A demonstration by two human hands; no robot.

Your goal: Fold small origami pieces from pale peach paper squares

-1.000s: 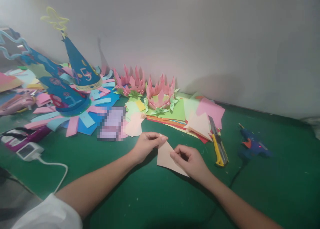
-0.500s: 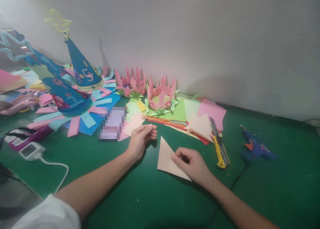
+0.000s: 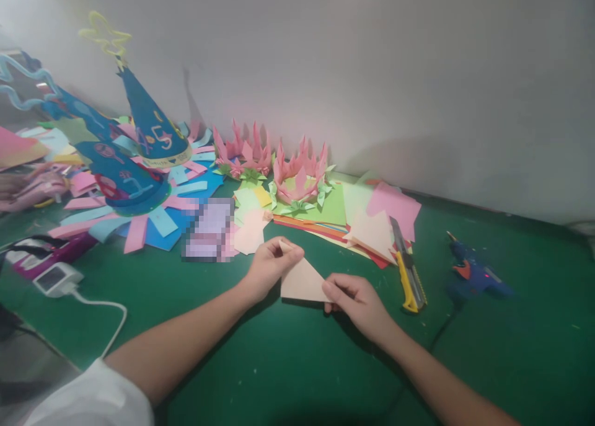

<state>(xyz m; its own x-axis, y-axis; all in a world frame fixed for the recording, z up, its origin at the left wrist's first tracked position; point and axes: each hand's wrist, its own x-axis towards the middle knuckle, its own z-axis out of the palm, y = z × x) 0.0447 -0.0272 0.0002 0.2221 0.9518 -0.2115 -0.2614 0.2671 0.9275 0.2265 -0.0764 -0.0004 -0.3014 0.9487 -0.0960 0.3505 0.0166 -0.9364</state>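
Note:
A pale peach folded paper triangle (image 3: pixel 303 281) is held between my two hands, just above the green table (image 3: pixel 260 364). My left hand (image 3: pixel 270 268) pinches its upper corner between thumb and fingers. On the other side, my right hand (image 3: pixel 356 299) grips the right corner, thumb on top and fingers beneath. Beyond the hands are two pink paper lotus crowns with green leaves; the nearer crown (image 3: pixel 301 175) rests on a stack of coloured paper (image 3: pixel 332 210). Peach paper sheets (image 3: pixel 372 235) lie on that stack's right end.
Right of my right hand lie a yellow box cutter (image 3: pixel 409 283) and a blue glue gun (image 3: pixel 478 274). A blurred phone (image 3: pixel 210 229) lies to the left. Blue cone hats (image 3: pixel 151 119) with paper fringes stand at the far left, near a white cable (image 3: pixel 123 314). A grey wall (image 3: pixel 418 72) rises behind.
My left hand has moved right and closed on the paper triangle's upper corner. The triangle has turned and shifted slightly left, and my right hand now holds its right corner.

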